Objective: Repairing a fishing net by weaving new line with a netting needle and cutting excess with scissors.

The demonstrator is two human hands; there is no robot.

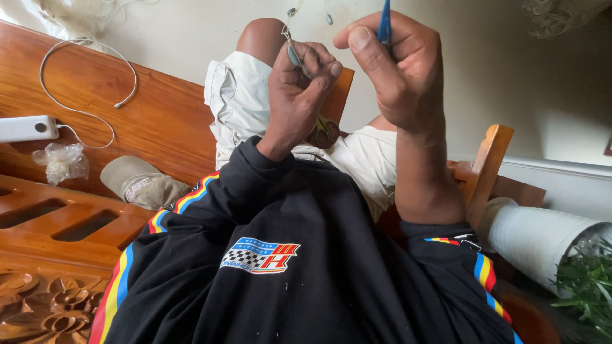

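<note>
My left hand (299, 89) is raised in front of me, its fingers pinched around a small grey oval weight (294, 56) tied into thin, pale netting line that runs upward. My right hand (395, 67) is lifted beside it on the right, closed on a slim blue tool (385, 22) that sticks up between thumb and fingers. The two hands are a few centimetres apart. Below them lie my knees in light shorts (239, 102) and my black jacket with striped sleeves. A pair of scissors (324, 130) rests on my lap behind the left wrist.
A wooden bench (153, 121) stretches to the left, carrying a white power bank (27, 127) with a white cable, a crumpled plastic bag (60, 160) and a beige cap (141, 183). A white planter (542, 239) with green leaves stands at the right, beside a wooden chair arm (488, 162).
</note>
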